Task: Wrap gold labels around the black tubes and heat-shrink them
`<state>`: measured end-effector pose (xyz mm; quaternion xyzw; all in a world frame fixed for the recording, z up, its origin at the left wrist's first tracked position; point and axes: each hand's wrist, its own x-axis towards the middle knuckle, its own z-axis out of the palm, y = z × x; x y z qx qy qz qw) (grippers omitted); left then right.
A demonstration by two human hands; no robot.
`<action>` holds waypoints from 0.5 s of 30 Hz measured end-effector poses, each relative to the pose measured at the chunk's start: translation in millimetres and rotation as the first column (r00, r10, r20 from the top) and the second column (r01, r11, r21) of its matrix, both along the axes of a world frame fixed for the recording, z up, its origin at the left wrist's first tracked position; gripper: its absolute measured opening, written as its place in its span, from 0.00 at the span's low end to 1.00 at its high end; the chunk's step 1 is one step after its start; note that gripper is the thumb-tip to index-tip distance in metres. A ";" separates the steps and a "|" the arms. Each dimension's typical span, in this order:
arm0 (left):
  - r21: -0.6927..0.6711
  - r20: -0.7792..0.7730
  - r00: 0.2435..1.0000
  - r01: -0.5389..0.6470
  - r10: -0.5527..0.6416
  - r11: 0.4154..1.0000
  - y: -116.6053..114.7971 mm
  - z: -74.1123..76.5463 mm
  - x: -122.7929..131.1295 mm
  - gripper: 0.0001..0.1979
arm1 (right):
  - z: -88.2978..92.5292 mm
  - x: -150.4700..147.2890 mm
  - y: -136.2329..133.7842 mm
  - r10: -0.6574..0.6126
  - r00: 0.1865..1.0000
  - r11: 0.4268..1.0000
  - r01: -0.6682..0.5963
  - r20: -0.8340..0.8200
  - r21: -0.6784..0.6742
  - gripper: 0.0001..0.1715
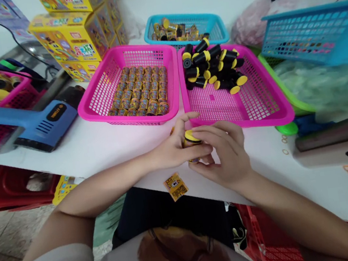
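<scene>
The left hand and right hand hold a yellow-capped canister between them, just in front of a pink basket, their fingers curled closely around it. Black canisters lie heaped inside that basket. Left of it sits a second pink basket of gold canisters, and a blue basket stands beyond it. A small yellow label lies on the table in front of the basket, near the hands.
</scene>
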<state>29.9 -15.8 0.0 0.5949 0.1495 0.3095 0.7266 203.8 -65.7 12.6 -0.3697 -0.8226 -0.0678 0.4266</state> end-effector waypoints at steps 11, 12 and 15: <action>0.359 0.027 0.928 -0.357 0.372 0.863 -12.3 -5.2 3.9 0.37 | -9.2 -0.7 1.1 -0.114 0.983 0.958 0.071 0.141 0.279 0.25; 0.384 0.053 0.911 -0.398 0.410 0.833 -12.0 -7.7 5.6 0.36 | -9.8 -1.4 2.4 -0.144 0.975 0.938 0.081 0.167 0.338 0.22; 0.439 0.092 0.887 -0.445 0.453 0.781 -9.5 -11.0 8.4 0.34 | -10.5 -4.3 5.3 -0.204 0.963 0.896 0.110 0.179 0.430 0.15</action>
